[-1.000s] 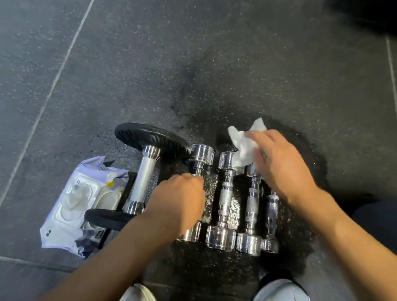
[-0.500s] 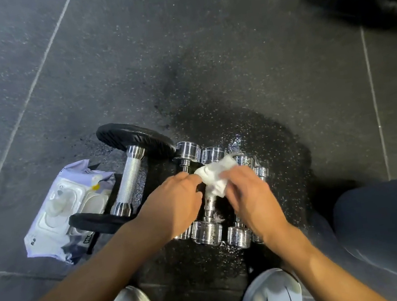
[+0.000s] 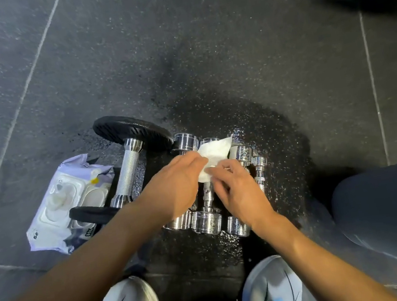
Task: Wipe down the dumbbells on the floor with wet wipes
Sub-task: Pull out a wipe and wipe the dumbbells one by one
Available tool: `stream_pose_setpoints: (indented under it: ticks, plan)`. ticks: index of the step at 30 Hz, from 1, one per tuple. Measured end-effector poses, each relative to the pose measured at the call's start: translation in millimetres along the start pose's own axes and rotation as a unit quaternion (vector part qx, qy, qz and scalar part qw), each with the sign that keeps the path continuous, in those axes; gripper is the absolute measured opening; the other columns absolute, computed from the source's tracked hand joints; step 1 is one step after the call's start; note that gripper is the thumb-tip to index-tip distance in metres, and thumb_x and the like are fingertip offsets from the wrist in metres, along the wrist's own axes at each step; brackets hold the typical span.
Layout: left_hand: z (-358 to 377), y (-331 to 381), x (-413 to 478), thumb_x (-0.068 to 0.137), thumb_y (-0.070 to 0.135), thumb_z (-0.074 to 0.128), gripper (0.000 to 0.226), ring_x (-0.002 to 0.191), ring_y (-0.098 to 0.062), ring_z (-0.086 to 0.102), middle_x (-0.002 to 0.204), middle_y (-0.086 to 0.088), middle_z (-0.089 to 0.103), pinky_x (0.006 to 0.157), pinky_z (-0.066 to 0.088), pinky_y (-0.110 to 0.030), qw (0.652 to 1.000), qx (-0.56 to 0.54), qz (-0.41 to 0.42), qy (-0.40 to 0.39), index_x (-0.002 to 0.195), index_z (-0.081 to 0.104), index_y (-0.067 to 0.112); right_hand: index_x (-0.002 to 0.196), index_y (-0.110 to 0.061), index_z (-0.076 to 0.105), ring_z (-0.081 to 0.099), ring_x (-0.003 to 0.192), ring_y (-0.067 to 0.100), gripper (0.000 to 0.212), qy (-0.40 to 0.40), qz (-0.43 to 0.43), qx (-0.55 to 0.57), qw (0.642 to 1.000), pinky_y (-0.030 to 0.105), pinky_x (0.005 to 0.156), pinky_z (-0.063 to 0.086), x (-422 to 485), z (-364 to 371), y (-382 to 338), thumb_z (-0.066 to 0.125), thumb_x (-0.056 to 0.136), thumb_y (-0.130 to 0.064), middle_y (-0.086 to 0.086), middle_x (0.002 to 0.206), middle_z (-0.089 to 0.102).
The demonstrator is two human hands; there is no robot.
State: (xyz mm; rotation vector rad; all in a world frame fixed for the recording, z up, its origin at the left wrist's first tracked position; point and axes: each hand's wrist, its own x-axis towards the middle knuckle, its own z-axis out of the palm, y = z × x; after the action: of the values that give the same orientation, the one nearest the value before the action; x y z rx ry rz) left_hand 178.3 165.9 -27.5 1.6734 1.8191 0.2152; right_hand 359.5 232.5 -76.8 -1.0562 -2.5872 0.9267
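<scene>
While both hands are pinching the white wet wipe (image 3: 214,157), left hand (image 3: 172,186) and right hand (image 3: 239,190) are pressing it onto the chrome dumbbells (image 3: 208,221) lying mid-floor, beside a black-plated dumbbell (image 3: 129,170) and wipes pack (image 3: 57,214).

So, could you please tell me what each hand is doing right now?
Left hand: pinching the wet wipe.
Right hand: also gripping the wipe.
</scene>
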Motion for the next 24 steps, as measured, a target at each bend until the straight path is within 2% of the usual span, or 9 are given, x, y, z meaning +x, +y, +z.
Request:
stream_pose_setpoints:
  ticks: [2, 3, 5, 7, 9, 12, 16, 19, 24]
  plan:
    - [3, 3, 5, 0.099, 0.004, 0.049, 0.054, 0.124, -0.013, 0.045, 0.144, 0.007, 0.041, 0.103, 0.045, -0.033, 1.000, -0.008, 0.021, -0.013, 0.149, 0.039, 0.021, 0.126, -0.015, 0.069, 0.060, 0.089, 0.008, 0.028, -0.005, 0.030, 0.031, 0.999, 0.005, 0.085, 0.042, 3, -5, -4, 0.054, 0.103, -0.020, -0.002, 0.119, 0.060]
    - [4, 5, 7, 0.100, 0.004, 0.048, 0.051, 0.115, -0.013, 0.050, 0.140, 0.006, 0.044, 0.096, 0.046, -0.031, 1.000, -0.015, 0.024, -0.011, 0.148, 0.040, 0.020, 0.119, -0.016, 0.070, 0.058, 0.092, 0.007, 0.025, 0.003, 0.040, 0.041, 0.998, 0.007, 0.086, 0.041, 8, -8, -7, 0.051, 0.104, -0.022, -0.004, 0.114, 0.062]
    - [7, 6, 13, 0.102, 0.007, 0.046, 0.044, 0.099, -0.016, 0.054, 0.129, 0.002, 0.049, 0.085, 0.047, -0.031, 1.000, -0.014, 0.003, -0.019, 0.145, 0.044, 0.018, 0.103, -0.018, 0.068, 0.060, 0.085, 0.009, 0.015, 0.037, 0.082, 0.075, 0.993, 0.021, 0.081, 0.050, 19, -13, -11, 0.054, 0.104, -0.023, -0.005, 0.097, 0.066]
    - [11, 5, 19, 0.103, 0.010, 0.046, 0.041, 0.099, -0.021, 0.058, 0.125, -0.003, 0.053, 0.083, 0.048, -0.036, 0.998, -0.006, -0.031, -0.047, 0.144, 0.046, 0.017, 0.094, -0.017, 0.061, 0.064, 0.075, 0.015, 0.008, 0.065, 0.141, 0.126, 0.980, 0.034, 0.070, 0.055, 25, -12, -12, 0.063, 0.101, -0.021, -0.003, 0.084, 0.067]
    - [14, 5, 23, 0.104, 0.012, 0.045, 0.034, 0.094, -0.022, 0.061, 0.118, -0.006, 0.059, 0.076, 0.050, -0.036, 0.997, -0.013, -0.051, -0.061, 0.138, 0.049, 0.014, 0.094, -0.016, 0.057, 0.065, 0.069, 0.018, 0.011, 0.064, 0.151, 0.117, 0.980, 0.036, 0.061, 0.055, 21, -6, -12, 0.067, 0.098, -0.017, -0.001, 0.082, 0.066]
    - [11, 9, 25, 0.106, 0.014, 0.043, 0.022, 0.065, -0.015, 0.054, 0.089, -0.003, 0.060, 0.051, 0.035, -0.028, 0.995, -0.038, -0.070, -0.053, 0.127, 0.048, 0.011, 0.104, -0.018, 0.053, 0.067, 0.059, 0.012, 0.009, 0.016, 0.157, 0.132, 0.979, 0.034, 0.054, 0.057, 9, 0, -10, 0.062, 0.102, -0.019, -0.002, 0.086, 0.071]
    - [3, 10, 27, 0.108, 0.025, 0.044, 0.025, 0.063, -0.013, 0.053, 0.081, 0.000, 0.054, 0.050, 0.036, -0.029, 0.994, -0.021, -0.071, -0.083, 0.128, 0.047, 0.011, 0.104, -0.023, 0.050, 0.072, 0.062, 0.010, 0.015, -0.085, 0.189, 0.137, 0.969, 0.035, 0.061, 0.061, 3, -7, -4, 0.064, 0.100, -0.027, 0.002, 0.076, 0.074]
    - [6, 9, 22, 0.107, 0.028, 0.048, 0.019, 0.063, -0.010, 0.050, 0.079, 0.003, 0.051, 0.049, 0.033, -0.027, 0.990, 0.015, -0.046, -0.130, 0.117, 0.050, 0.012, 0.098, -0.023, 0.053, 0.072, 0.068, 0.011, 0.016, -0.162, 0.171, 0.066, 0.970, 0.026, 0.062, 0.060, -5, -11, -8, 0.068, 0.097, -0.029, -0.001, 0.079, 0.073]
    - [9, 11, 11, 0.104, 0.020, 0.053, 0.010, 0.069, -0.019, 0.058, 0.087, -0.007, 0.060, 0.055, 0.045, -0.029, 0.984, 0.068, -0.001, -0.163, 0.111, 0.049, 0.014, 0.099, -0.026, 0.065, 0.070, 0.062, 0.017, 0.007, -0.149, 0.086, 0.029, 0.985, 0.031, 0.059, 0.059, -25, -6, -10, 0.064, 0.100, -0.019, -0.004, 0.076, 0.073]
